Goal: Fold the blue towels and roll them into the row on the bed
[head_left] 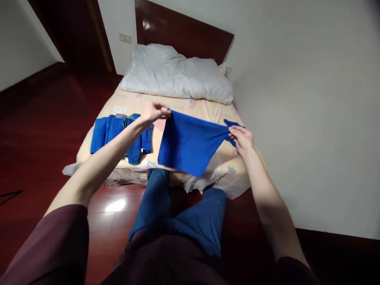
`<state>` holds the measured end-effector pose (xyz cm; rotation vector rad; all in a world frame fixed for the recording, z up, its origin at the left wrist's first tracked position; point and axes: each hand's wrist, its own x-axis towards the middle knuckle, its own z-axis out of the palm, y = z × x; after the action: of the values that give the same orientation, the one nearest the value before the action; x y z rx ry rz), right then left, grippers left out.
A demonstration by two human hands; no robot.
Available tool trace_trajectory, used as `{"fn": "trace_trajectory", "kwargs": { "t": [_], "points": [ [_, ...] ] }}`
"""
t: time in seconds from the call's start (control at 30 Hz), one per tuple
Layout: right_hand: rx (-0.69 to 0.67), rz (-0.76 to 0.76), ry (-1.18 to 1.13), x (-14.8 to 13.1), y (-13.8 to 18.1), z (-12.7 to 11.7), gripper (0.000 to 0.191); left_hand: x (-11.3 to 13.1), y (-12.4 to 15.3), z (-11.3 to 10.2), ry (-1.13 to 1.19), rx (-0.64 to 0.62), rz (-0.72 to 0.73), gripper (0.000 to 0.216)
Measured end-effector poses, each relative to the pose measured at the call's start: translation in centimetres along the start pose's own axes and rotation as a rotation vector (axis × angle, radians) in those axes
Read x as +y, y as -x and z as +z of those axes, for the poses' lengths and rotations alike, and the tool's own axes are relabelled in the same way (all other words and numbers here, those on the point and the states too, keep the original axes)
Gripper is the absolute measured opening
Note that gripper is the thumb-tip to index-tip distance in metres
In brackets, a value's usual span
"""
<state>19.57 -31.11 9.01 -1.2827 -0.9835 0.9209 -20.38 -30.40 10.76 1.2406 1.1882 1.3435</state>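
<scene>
A blue cloth [191, 144] hangs stretched between my two hands, above the front part of the bed. My left hand [156, 112] pinches its upper left corner. At the upper right corner, my right hand [242, 138] grips it between thumb and fingers. The cloth's lower edge falls loose and slants toward my knees. Several folded blue cloths [115, 132], some with green edging, lie side by side on the bed to the left, partly behind my left forearm. Another blue cloth [230, 122] lies on the bed behind my right hand, partly hidden by it.
The bed [130, 97] has a cream patterned sheet. A bunched white quilt [178, 75] lies at its far end against a dark wooden headboard [184, 29]. A white wall [311, 118] stands close on the right. Dark red floor [44, 130] extends on the left.
</scene>
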Motion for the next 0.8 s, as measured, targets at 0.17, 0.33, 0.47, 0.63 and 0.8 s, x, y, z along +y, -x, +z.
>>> {"fn": "trace_trajectory", "kwargs": {
  "t": [0.17,0.33,0.47,0.63,0.8],
  "points": [
    [0.055,-0.265,-0.047,-0.2,-3.1,1.3,0.038,2.1,-2.6,-0.8,-0.122,0.025,0.256,0.037],
    [0.016,-0.259,0.006,6.6,-1.6,0.8,0.047,-5.0,0.2,-2.3,-0.236,0.045,0.258,0.044],
    [-0.072,0.034,0.158,16.4,3.1,0.7,0.052,-16.0,5.2,-2.2,-0.479,0.074,0.003,0.039],
    [-0.099,0.302,0.273,26.2,9.8,0.2,0.052,-26.5,11.1,-1.3,-0.595,0.074,-0.261,0.033],
    [-0.037,0.377,0.283,29.3,11.1,-0.5,0.05,-29.3,11.9,-1.5,-0.62,0.058,-0.348,0.041]
  ]
}}
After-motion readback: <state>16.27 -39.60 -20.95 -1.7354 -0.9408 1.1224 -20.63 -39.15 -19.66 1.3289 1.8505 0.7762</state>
